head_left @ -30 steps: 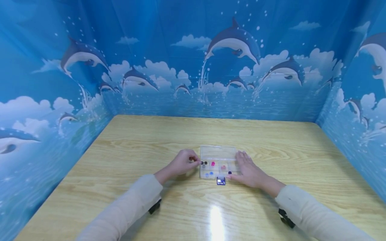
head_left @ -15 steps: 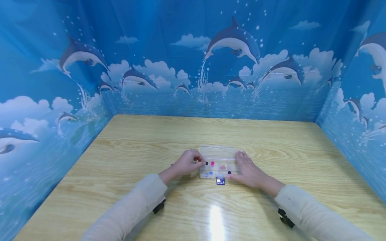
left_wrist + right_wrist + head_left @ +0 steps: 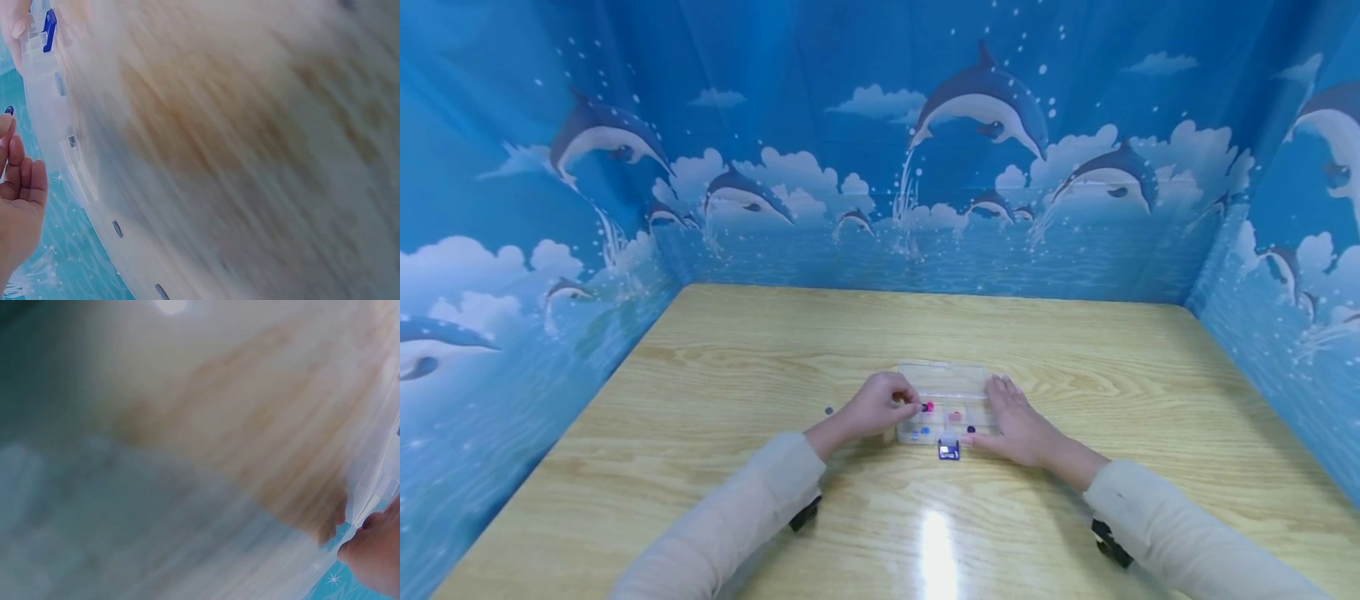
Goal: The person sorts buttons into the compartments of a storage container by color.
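Note:
My left hand [image 3: 876, 406] reaches over the left part of a clear plastic compartment box [image 3: 904, 438]. In the left wrist view its thumb and finger pinch a small dark blue disc [image 3: 9, 110], perhaps a button, held above the box. Below the fingertips lie a bright pink piece [image 3: 930, 406] and a light blue piece [image 3: 925, 431]. Farther right in the box are a pale red piece [image 3: 955, 417] and a dark purple one [image 3: 972, 429]. My right hand [image 3: 1022, 427] rests along the box's right side, fingers straight, thumb near the front edge.
The box's clear lid [image 3: 942, 379] lies back, away from me. A blue latch [image 3: 949, 451] sticks out in front. A small grey disc [image 3: 829, 410] lies on the wooden table [image 3: 760, 350] left of the box. A dolphin-print curtain [image 3: 880, 242] encloses the table.
My left hand has moved right across the box, from its left edge to the pink piece. The grey disc on the table has come into view behind it. My right hand stays put.

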A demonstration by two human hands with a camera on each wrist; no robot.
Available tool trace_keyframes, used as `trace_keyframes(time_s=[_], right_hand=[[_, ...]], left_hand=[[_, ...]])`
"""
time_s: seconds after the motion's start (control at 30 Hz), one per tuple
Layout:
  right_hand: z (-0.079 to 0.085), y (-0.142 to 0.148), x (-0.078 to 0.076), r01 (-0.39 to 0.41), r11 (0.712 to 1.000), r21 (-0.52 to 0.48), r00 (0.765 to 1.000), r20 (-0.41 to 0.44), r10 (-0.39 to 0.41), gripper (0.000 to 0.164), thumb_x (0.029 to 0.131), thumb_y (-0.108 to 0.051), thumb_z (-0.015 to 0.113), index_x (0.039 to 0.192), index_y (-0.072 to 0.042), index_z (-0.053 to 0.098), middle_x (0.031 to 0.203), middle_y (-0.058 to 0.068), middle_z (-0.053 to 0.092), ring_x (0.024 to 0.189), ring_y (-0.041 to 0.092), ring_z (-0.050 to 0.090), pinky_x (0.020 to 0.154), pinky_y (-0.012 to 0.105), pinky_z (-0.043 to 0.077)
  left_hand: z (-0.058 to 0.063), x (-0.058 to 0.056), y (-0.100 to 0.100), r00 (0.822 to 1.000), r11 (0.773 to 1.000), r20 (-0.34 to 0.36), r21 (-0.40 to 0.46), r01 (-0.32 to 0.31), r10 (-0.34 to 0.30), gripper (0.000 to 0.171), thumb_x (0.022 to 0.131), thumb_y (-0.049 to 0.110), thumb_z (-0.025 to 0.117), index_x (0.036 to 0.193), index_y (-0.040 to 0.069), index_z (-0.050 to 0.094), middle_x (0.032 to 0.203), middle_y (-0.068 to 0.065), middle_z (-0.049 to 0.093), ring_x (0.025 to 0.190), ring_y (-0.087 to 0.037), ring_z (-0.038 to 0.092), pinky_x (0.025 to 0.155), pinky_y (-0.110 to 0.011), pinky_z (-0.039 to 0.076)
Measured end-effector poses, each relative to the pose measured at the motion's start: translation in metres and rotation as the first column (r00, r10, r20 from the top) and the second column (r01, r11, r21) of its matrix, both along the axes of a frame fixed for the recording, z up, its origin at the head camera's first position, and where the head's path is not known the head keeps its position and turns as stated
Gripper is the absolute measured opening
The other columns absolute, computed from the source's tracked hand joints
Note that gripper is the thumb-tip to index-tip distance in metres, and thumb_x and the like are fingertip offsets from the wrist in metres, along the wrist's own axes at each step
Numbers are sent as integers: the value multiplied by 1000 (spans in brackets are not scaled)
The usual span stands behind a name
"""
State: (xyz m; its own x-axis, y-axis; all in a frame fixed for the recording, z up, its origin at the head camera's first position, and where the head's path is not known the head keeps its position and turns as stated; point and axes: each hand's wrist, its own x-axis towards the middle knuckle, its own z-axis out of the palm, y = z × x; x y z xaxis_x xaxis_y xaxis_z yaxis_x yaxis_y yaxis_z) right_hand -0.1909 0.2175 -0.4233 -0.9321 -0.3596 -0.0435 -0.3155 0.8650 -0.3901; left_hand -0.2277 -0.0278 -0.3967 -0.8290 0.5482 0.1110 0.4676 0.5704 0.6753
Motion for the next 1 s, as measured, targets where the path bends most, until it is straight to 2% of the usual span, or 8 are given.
trace_keyframes(time_s=[0.5,0.77,1.0], right_hand=[[2,0,1,2,1000,-3,1000,-4,-2,101,84,-58,53,141,14,12,149,32,10,139,46,7,114,54,12],[1,0,0,-2,1000,-9,1000,-2,2,102,84,-60,52,141,14,12,149,32,10,139,46,7,113,54,12],[3,0,1,-3,1000,-8,1000,1,3,101,85,-58,53,141,15,12,149,33,10,139,47,7,113,54,12]], left_hand=[[5,2,17,999,999,-6,-1,40,-40,5,83,12,67,84,8,68,80,-1,64,71,-6,51,65,-14,45],[6,3,29,996,996,-14,22,87,-87,4,81,8,67,82,4,69,79,-5,64,69,-5,49,64,-13,43],[4,4,38,995,996,-32,-2,94,-94,5,81,9,68,81,4,69,77,-4,64,70,-10,52,66,-14,42]])
